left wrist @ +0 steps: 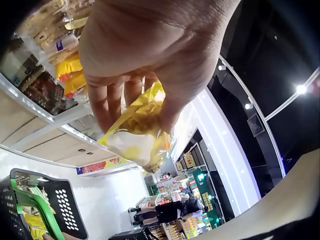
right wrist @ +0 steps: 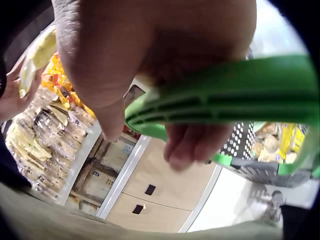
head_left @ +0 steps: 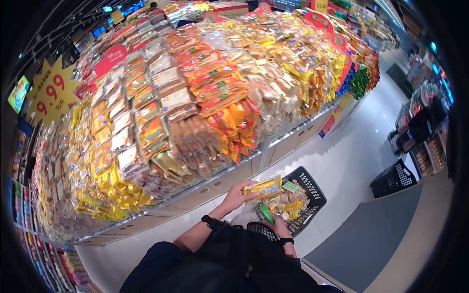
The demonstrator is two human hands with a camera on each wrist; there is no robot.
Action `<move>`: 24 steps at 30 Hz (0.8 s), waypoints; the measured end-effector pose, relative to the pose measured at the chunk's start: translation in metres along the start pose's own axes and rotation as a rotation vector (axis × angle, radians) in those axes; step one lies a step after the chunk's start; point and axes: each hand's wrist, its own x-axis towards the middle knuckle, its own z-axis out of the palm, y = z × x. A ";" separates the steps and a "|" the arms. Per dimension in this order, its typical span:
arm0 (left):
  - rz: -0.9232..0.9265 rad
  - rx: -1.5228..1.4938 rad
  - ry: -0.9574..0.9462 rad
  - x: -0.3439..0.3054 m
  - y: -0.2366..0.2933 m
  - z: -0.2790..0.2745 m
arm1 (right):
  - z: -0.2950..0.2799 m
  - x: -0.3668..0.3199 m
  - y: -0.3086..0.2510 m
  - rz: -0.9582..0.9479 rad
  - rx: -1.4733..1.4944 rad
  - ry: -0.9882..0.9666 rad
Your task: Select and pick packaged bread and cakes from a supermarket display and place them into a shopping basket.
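My left hand [head_left: 236, 196] pinches a yellow, clear-windowed packet [head_left: 266, 187] above the near side of a dark perforated basket [head_left: 320, 198]. In the left wrist view, the thumb and fingers of the left hand [left wrist: 145, 55] grip the packet [left wrist: 137, 142] at its upper part. My right hand [head_left: 279, 226] holds the basket's green handle [head_left: 266, 213]; in the right wrist view, the fingers of the right hand [right wrist: 165, 60] curl round the green handle [right wrist: 235, 92]. Several small packets [head_left: 293, 202] lie in the basket.
A long display [head_left: 215, 83] piled with wrapped snacks runs across the left and middle, with a 9.99 sign [head_left: 51, 93] at its left. White floor [head_left: 342, 166] lies beyond the basket. Another dark basket [head_left: 394, 179] and a person [head_left: 422, 122] are at the right.
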 end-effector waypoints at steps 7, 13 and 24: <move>0.122 0.009 0.021 -0.084 -0.041 -0.099 | 0.064 -0.021 -0.041 0.251 -0.263 0.311; 0.015 -0.002 0.060 -0.164 -0.087 -0.178 | 0.115 -0.041 -0.085 0.330 -0.347 0.292; 0.139 -0.028 0.320 -0.284 -0.111 -0.242 | 0.223 -0.091 -0.129 0.230 -0.355 0.301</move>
